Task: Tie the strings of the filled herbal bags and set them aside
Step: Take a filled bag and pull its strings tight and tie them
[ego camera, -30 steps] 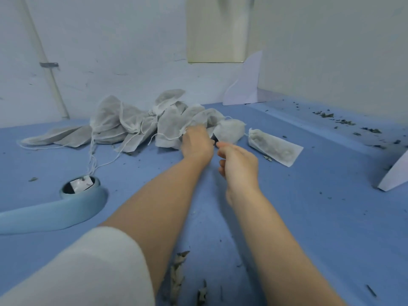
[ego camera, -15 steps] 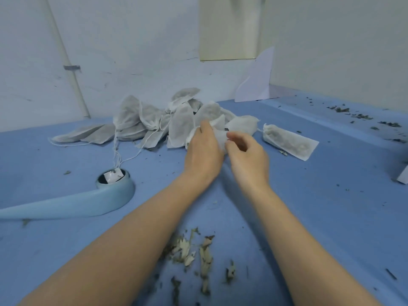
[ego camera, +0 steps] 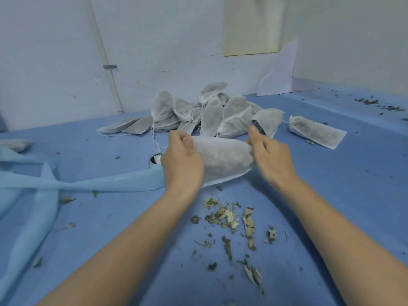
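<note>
A filled white herbal bag point(ego camera: 223, 159) is held between both hands just above the blue table. My left hand point(ego camera: 182, 163) pinches its top left corner, thumb on the fabric. My right hand point(ego camera: 268, 155) pinches its top right corner. The bag's mouth faces away from me; its strings are hidden. Behind it lies a pile of several filled bags point(ego camera: 198, 111) with loose white strings. A single filled bag point(ego camera: 316, 133) lies apart to the right.
A light blue strip point(ego camera: 106, 183) crosses the table point(ego camera: 342, 195) at the left, ending at a small round hole point(ego camera: 155, 160). Loose dried herb bits point(ego camera: 231, 217) lie scattered between my forearms. White walls close the back and right; a white paper sheet point(ego camera: 279, 71) leans in the corner.
Both hands have drawn back from the pile toward me, lifting one bag out and spreading it between them. The camera has tilted down, showing more herb bits.
</note>
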Action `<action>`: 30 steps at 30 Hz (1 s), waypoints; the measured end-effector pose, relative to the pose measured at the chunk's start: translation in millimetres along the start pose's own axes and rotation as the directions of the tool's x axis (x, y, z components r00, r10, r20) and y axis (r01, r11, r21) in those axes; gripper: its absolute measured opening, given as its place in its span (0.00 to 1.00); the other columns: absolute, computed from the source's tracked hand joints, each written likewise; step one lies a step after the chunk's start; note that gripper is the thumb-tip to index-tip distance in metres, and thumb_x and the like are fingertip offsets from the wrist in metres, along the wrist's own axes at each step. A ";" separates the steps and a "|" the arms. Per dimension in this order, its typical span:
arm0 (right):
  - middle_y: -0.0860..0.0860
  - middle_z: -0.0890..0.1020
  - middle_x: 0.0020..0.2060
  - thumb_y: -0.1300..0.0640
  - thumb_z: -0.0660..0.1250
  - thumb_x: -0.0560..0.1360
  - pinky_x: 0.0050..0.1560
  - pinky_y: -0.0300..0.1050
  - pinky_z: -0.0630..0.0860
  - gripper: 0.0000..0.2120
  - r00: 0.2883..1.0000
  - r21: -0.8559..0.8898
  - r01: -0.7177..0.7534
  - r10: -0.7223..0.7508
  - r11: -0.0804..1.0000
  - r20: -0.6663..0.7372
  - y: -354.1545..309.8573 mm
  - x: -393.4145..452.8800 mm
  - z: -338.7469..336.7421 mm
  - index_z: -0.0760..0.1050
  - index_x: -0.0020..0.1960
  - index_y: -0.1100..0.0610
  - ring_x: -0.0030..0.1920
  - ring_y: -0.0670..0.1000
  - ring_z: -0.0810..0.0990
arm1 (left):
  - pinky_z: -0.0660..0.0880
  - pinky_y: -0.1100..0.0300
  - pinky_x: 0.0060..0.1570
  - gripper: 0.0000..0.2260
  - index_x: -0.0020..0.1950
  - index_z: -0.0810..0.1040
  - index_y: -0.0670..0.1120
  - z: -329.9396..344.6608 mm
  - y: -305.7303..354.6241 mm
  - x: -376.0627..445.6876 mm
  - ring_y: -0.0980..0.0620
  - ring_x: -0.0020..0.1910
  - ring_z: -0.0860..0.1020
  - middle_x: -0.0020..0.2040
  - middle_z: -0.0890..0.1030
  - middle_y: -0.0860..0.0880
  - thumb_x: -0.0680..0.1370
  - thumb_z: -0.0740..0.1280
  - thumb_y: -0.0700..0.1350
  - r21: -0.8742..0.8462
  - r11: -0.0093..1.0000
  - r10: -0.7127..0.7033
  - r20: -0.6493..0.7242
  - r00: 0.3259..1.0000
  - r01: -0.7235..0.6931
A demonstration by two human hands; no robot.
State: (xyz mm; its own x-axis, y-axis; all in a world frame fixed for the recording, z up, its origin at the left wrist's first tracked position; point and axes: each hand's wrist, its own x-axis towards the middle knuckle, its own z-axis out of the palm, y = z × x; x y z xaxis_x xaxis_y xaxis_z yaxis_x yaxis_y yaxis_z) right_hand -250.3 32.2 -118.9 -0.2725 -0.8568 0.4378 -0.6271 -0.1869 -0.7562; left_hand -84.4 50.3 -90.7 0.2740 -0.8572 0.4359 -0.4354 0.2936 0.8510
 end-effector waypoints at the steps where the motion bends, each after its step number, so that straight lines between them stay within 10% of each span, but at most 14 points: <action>1: 0.52 0.81 0.35 0.36 0.49 0.79 0.43 0.48 0.72 0.32 0.999 -0.029 -0.033 0.034 0.999 0.023 -1.4 -0.3 0.2 0.79 0.38 0.60 0.39 0.49 0.77 | 0.57 0.61 0.35 0.04 0.50 0.68 0.46 -5.4 -2.0 -1.6 0.53 0.38 0.69 0.37 0.70 0.57 0.82 0.55 0.40 0.015 1.000 0.001 -0.008 1.000 -0.001; 6: 0.50 0.71 0.21 0.45 0.58 0.79 0.36 0.45 0.68 0.28 0.999 -0.076 -0.033 0.036 0.997 0.037 -12.1 -5.3 5.0 0.63 0.25 0.57 0.32 0.53 0.76 | 0.63 0.63 0.51 0.14 0.55 0.73 0.46 -17.8 -5.3 -12.5 0.49 0.55 0.72 0.52 0.78 0.50 0.74 0.57 0.33 0.192 0.965 0.157 0.115 0.981 -0.177; 10: 0.46 0.63 0.17 0.48 0.62 0.78 0.28 0.38 0.61 0.27 0.999 0.009 -0.017 0.017 1.000 0.038 -22.3 -8.5 13.5 0.58 0.24 0.53 0.24 0.45 0.64 | 0.57 0.63 0.62 0.25 0.65 0.70 0.45 -3.9 9.4 -21.2 0.51 0.64 0.65 0.63 0.73 0.50 0.69 0.60 0.52 0.306 0.832 0.340 0.378 0.861 -0.463; 14: 0.43 0.77 0.27 0.49 0.63 0.78 0.35 0.35 0.68 0.13 0.993 0.225 -0.114 0.104 0.968 0.055 -28.1 -7.4 11.6 0.77 0.38 0.53 0.31 0.40 0.74 | 0.66 0.62 0.57 0.26 0.66 0.65 0.45 17.3 18.3 -21.1 0.52 0.61 0.69 0.64 0.68 0.50 0.71 0.66 0.51 0.205 0.900 0.251 0.477 0.842 -0.384; 20: 0.45 0.78 0.24 0.51 0.63 0.78 0.32 0.40 0.69 0.04 0.980 0.465 -0.194 0.157 0.864 0.118 -25.7 -4.9 1.8 0.73 0.47 0.51 0.27 0.43 0.73 | 0.72 0.54 0.49 0.15 0.61 0.68 0.47 22.1 12.4 -10.5 0.47 0.53 0.76 0.54 0.78 0.49 0.78 0.61 0.54 0.246 0.901 0.203 0.488 0.849 -0.356; 27: 0.49 0.80 0.26 0.44 0.61 0.78 0.38 0.41 0.72 0.22 0.999 0.132 -0.046 0.043 0.990 0.019 -23.0 -6.3 -5.1 0.76 0.28 0.51 0.32 0.48 0.79 | 0.74 0.52 0.47 0.09 0.47 0.79 0.52 16.7 5.6 -8.8 0.48 0.45 0.77 0.40 0.80 0.51 0.79 0.61 0.51 0.234 0.862 0.310 0.457 0.834 -0.449; 30: 0.51 0.78 0.23 0.43 0.62 0.76 0.35 0.43 0.71 0.28 0.980 0.166 -0.198 0.193 0.966 0.041 -27.7 -3.2 -10.6 0.74 0.20 0.54 0.28 0.52 0.74 | 0.74 0.53 0.48 0.09 0.45 0.79 0.51 15.1 3.5 -4.5 0.50 0.45 0.78 0.41 0.80 0.52 0.78 0.62 0.51 0.177 0.916 0.267 0.403 0.875 -0.360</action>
State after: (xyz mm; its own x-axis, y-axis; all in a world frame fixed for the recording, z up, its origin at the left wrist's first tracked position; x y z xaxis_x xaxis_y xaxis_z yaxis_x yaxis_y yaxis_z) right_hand -239.8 45.2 -94.2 -0.3584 -0.8958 0.2628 -0.4305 -0.0912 -0.8980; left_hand -100.1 48.8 -94.2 -0.2219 -0.8428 0.4904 -0.6492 0.5030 0.5706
